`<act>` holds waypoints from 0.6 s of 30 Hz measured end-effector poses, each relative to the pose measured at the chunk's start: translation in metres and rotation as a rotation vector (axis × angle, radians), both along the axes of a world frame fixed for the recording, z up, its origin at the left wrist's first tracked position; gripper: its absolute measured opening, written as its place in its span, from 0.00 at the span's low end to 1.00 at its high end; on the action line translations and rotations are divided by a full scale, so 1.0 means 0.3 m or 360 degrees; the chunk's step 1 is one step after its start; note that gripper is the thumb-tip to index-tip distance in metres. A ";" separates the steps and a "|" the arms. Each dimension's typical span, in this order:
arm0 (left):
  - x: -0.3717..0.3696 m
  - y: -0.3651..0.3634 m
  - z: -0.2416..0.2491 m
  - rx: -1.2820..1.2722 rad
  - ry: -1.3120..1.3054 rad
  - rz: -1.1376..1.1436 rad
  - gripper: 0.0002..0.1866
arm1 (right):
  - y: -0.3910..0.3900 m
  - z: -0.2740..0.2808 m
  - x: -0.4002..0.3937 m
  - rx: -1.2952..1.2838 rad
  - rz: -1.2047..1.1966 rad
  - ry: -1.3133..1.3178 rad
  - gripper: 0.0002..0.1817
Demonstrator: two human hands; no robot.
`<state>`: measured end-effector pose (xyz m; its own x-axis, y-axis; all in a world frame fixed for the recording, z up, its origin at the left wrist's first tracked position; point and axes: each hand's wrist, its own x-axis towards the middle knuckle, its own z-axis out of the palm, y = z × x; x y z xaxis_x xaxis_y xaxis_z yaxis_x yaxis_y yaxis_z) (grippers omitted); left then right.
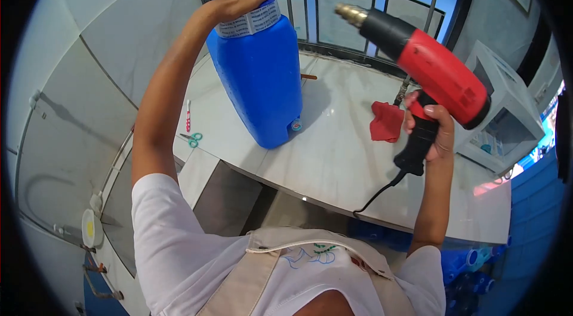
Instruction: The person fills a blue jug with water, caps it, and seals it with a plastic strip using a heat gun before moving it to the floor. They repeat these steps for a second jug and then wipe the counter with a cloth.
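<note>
A tall blue water jug [256, 86] stands on the white tiled counter, somewhat tilted in the wide view. My left hand [246, 4] lies flat over its top, fingers stretched out. Around the jug's neck, just under that hand, runs a clear printed seal band [253, 23]. Low on the jug's right side sits a small round cap or spout [296, 125]. Raised at the right, my right hand [440, 128] grips the black handle of a red and black heat gun [444, 71]. Its metal nozzle points up and left toward the jug's top, well apart from it.
Left of the jug lie green-handled scissors [193, 139] and a pink-and-white toothbrush [188, 118]. A red cloth [385, 121] rests near a thin metal pipe. At the right stands a white cabinet [498, 113]. The black cord [382, 189] hangs toward the counter's front edge; blue bottles [459, 262] sit below.
</note>
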<state>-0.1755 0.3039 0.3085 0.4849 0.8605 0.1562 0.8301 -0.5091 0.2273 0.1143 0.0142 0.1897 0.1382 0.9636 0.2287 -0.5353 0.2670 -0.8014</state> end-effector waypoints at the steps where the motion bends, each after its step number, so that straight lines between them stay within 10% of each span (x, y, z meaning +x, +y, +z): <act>1: -0.002 0.008 0.000 0.0082 -0.0015 -0.0043 0.47 | 0.023 0.004 -0.038 0.0015 0.0085 0.0105 0.17; 18: -0.024 0.041 -0.006 0.0081 -0.0293 -0.0129 0.48 | 0.226 0.132 -0.083 -0.0174 0.0260 0.0147 0.14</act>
